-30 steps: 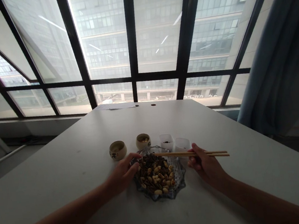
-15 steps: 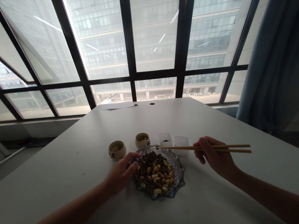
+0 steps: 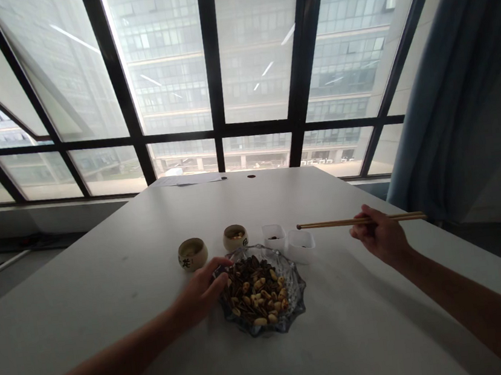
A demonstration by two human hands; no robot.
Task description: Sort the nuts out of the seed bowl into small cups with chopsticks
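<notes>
Right of the left hand, which holds it probably to keep it still, sits the glass bowl of seeds and nuts, while right hand grips wooden chopsticks, tips together, apparently pinching a dark bit.

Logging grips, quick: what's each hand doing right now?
Left hand: open, touching the rim of the glass bowl.
Right hand: closed, holding chopsticks with a small dark piece at their tips.

A: Dark morsel at tips of chopsticks?
B: Too small to identify.
A: Glass bowl?
B: Left rim partly hidden by left hand.
A: Cut off?
B: Curtain, top; right forearm, right edge.
</notes>
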